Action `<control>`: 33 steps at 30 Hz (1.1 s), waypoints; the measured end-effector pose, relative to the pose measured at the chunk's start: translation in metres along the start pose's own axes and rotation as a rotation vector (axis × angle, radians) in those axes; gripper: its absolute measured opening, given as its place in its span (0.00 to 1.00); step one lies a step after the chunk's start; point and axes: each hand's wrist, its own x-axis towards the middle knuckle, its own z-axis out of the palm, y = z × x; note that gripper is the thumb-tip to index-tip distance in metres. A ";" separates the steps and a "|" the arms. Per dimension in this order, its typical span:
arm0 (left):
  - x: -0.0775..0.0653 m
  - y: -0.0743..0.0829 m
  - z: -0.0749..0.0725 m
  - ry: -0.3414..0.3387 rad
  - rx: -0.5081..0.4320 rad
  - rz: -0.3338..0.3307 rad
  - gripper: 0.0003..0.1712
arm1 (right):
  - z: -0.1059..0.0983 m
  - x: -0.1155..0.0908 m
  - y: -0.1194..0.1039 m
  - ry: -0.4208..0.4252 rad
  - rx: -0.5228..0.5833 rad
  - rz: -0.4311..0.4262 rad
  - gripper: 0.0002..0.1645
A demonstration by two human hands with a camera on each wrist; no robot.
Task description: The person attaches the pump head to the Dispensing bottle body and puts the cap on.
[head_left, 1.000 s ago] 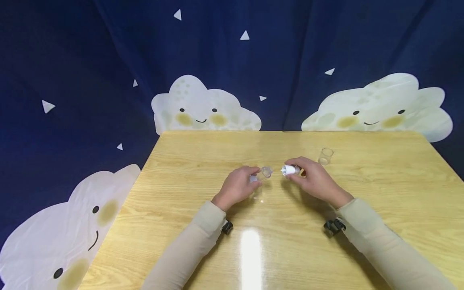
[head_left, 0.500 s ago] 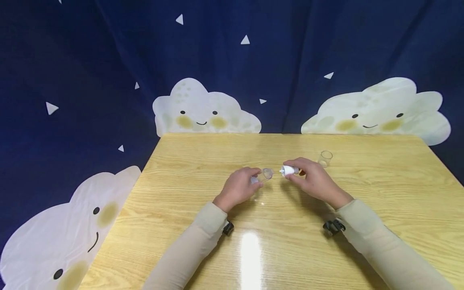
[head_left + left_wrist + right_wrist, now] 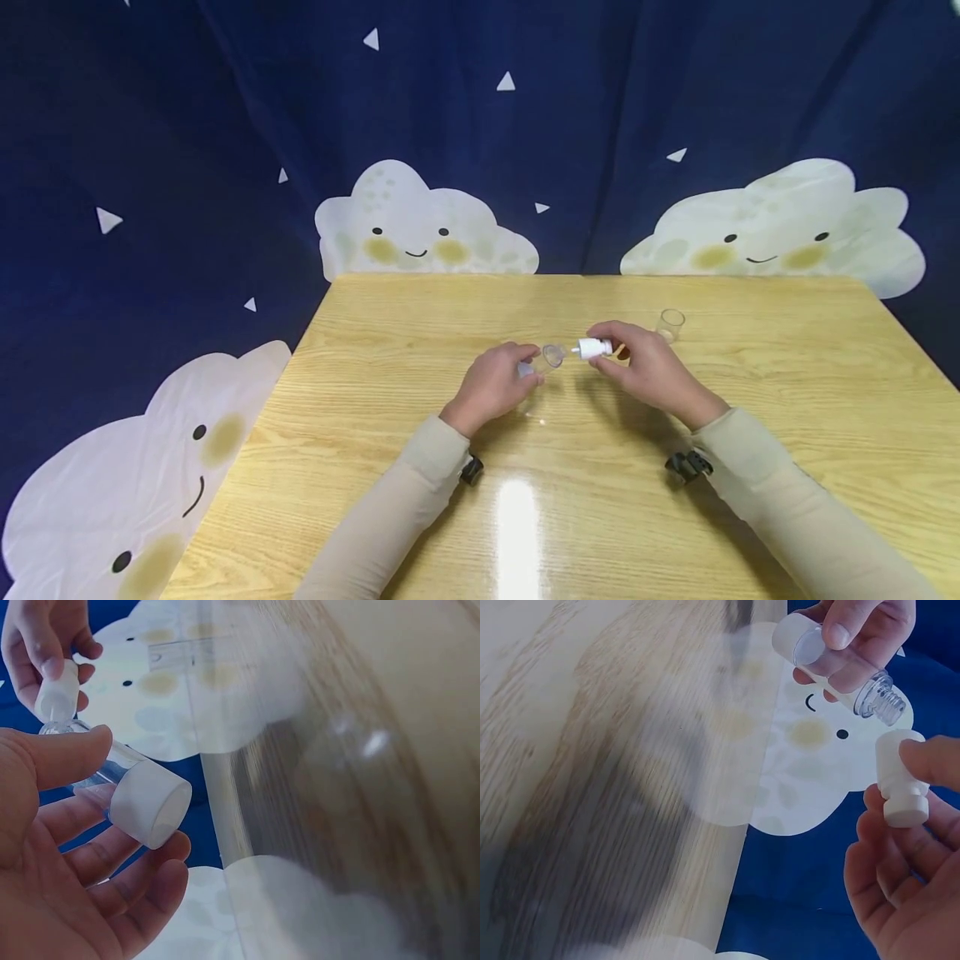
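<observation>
My left hand (image 3: 491, 387) grips a small clear bottle (image 3: 844, 673) with a white base (image 3: 151, 804), thumb on one side and fingers on the other. The bottle lies tilted, its threaded neck (image 3: 885, 701) towards the right hand. Between thumb and fingers, my right hand (image 3: 652, 371) pinches a white pump top (image 3: 594, 348). A thin stem on it points left at the bottle's mouth, and in the head view a small gap separates the two. Both are held above the table.
A clear cap (image 3: 671, 323), like a small cup, stands on the wooden table (image 3: 420, 317) behind the right hand. Beyond the table's far edge hangs a dark blue curtain (image 3: 450, 108) with cloud prints.
The right hand has turned the pump top, so its side shows now rather than its hollow underside. Its stem is a little nearer the bottle's mouth. The left hand has hardly moved.
</observation>
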 end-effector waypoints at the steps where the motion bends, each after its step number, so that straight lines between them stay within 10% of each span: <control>1: 0.000 -0.001 0.000 0.002 0.001 0.002 0.24 | 0.001 0.000 0.000 -0.001 0.003 0.000 0.16; 33: 0.002 0.007 -0.002 -0.032 0.032 0.019 0.24 | 0.007 0.001 -0.015 0.017 0.012 -0.066 0.17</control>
